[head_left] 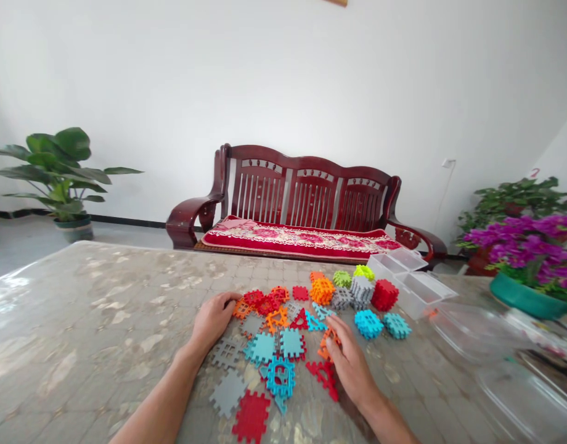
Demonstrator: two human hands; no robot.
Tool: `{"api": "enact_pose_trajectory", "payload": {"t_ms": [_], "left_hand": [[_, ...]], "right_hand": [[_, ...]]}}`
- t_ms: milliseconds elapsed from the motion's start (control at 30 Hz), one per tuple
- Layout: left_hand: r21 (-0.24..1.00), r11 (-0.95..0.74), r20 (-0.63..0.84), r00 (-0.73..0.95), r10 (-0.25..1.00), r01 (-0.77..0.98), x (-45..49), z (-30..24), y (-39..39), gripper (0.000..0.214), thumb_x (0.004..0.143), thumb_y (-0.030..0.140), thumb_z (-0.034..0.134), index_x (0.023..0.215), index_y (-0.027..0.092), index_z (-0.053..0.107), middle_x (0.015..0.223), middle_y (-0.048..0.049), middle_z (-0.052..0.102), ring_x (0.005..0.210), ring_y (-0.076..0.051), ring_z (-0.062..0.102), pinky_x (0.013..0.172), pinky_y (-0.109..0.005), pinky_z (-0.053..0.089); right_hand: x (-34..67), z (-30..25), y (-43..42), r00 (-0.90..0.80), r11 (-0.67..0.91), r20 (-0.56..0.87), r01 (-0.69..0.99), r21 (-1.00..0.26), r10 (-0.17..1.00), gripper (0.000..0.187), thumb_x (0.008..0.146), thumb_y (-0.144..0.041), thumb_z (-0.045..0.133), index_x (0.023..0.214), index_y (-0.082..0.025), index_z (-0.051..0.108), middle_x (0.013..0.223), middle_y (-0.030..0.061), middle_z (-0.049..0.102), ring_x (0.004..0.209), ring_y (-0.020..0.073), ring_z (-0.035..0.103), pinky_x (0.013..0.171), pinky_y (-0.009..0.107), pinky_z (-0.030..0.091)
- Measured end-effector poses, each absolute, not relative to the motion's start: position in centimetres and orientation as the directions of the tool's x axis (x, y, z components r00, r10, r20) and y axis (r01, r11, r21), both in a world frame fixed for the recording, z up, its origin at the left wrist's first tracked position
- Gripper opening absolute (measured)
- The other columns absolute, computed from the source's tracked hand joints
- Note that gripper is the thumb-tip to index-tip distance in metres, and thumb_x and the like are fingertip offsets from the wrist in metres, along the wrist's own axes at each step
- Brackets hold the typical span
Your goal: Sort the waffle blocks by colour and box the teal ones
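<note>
Orange notched plastic pieces (325, 352) lie by the bent right hand (350, 357) and curled left hand (213, 317), whose grips I cannot tell, with toothed teal plastic squares (264, 347) between them and a ridged red plastic stack (384, 296) beyond.

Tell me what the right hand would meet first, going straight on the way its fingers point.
Most likely the light blue piece just ahead of the right hand; depth is unclear there, so they may already touch.

Loose pieces (264, 348) were spread on the table (126, 314), with stacks (362, 294) placed behind to the right and a bench (312, 188) set beyond
</note>
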State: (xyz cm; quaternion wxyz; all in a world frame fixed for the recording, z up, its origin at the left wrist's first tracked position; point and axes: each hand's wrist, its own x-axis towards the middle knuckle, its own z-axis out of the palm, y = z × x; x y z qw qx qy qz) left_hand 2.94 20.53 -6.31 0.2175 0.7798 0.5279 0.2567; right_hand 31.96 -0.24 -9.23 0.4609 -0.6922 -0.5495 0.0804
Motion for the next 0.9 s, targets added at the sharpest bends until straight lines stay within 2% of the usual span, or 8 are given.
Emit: {"api": "enact_pose_trajectory", "payload": {"t_ms": [200,400,667,900], "left_hand": [[0.613,-0.346,0.170,0.310,0.936,0.710,2.9,-6.5,20.6,0.037,0.086,0.028,0.042,0.103,0.027,0.075,0.111,0.0001,0.077,0.104,-0.019,0.068,0.096,-0.028,0.048],[0.609,-0.336,0.164,0.301,0.940,0.719,3.0,-5.9,20.2,0.038,0.085,0.027,0.042,0.103,0.027,0.074,0.111,0.0004,0.077,0.105,-0.019,0.068,0.093,-0.027,0.048],[0.605,-0.338,0.175,0.294,0.940,0.721,3.0,-5.9,20.2,0.037,0.085,0.028,0.042,0.102,0.027,0.075,0.111,0.0010,0.077,0.105,-0.019,0.069,0.092,-0.026,0.048],[0.610,-0.330,0.153,0.302,0.941,0.720,3.1,-5.7,20.1,0.036,0.085,0.025,0.042,0.102,0.027,0.074,0.110,0.0009,0.077,0.103,-0.019,0.069,0.091,-0.027,0.048]], "right_hand": [[33.8,-9.6,-0.4,0.453,0.034,0.439,0.665,-0.746,0.775,0.039,0.086,-0.033,0.051,0.119,-0.025,0.070,0.128,0.0089,0.066,0.124,0.0278,0.058,0.111,0.052,0.045],[34.2,-9.6,-0.2,0.443,0.035,0.445,0.677,-0.735,0.779,0.033,0.085,-0.031,0.050,0.108,-0.025,0.074,0.126,0.0098,0.067,0.122,0.0291,0.059,0.109,0.052,0.046],[34.4,-9.5,0.0,0.429,0.004,0.461,0.729,-0.685,0.777,0.039,0.080,-0.026,0.049,0.112,-0.024,0.071,0.119,0.0091,0.070,0.115,0.0282,0.063,0.106,0.051,0.047],[34.1,-9.1,0.0,0.383,-0.001,0.462,0.771,-0.637,0.800,0.038,0.082,-0.028,0.048,0.109,-0.022,0.075,0.120,0.0102,0.071,0.115,0.0272,0.063,0.105,0.050,0.047]]}}
